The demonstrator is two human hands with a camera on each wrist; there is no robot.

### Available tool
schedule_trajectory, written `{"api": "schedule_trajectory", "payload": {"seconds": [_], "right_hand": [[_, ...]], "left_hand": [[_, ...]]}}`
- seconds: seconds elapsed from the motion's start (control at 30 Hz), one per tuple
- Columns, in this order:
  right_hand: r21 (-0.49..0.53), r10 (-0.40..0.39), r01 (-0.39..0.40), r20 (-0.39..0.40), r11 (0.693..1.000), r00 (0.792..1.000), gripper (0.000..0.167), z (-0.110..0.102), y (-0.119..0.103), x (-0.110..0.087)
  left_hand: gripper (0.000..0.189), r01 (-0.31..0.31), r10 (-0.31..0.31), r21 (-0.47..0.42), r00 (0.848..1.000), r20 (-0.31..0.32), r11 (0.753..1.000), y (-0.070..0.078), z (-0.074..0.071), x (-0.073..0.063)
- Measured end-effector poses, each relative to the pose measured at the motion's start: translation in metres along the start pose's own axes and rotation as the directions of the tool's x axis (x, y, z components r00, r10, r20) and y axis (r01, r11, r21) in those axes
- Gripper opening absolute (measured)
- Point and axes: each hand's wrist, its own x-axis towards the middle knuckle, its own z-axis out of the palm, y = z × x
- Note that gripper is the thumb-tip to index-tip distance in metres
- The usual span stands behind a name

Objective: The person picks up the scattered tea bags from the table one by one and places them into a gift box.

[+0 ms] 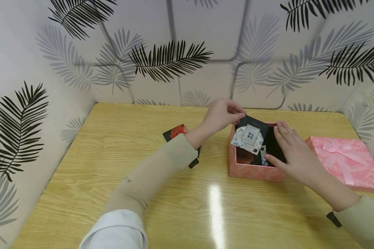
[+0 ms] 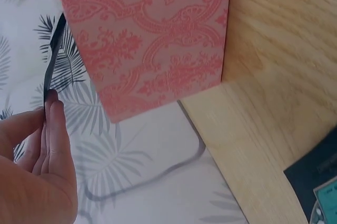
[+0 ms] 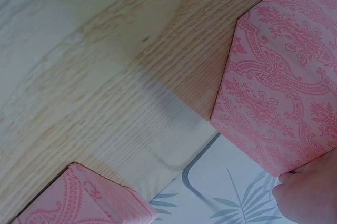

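My left hand pinches a flat black packet by its corner, above a pink box. A pale label panel with printed characters and a white floral patch mark the packet's face. In the left wrist view the packet appears edge-on between thumb and fingers. With fingers outstretched, my right hand rests over the box's right side, thumb across the opening. Its curved edge meets the patterned box wall in the right wrist view. More packets lie inside the dark box.
The box's pink lid, with a ribbon bow, lies on the wooden table at right. Black packets, one with a red face, lie left of the box, partly hidden by my left forearm. A leaf-patterned wall covering stands behind.
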Motion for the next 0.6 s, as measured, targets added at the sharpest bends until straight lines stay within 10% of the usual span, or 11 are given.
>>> {"api": "schedule_trajectory", "payload": {"seconds": [0.6], "right_hand": [[-0.006,0.003,-0.003,0.0,1.0,1.0,0.093,0.001,0.001,0.002]], "left_hand": [[0.01,-0.099,0.09,0.122,0.993,0.075,0.988,-0.007,0.026,0.003]]}}
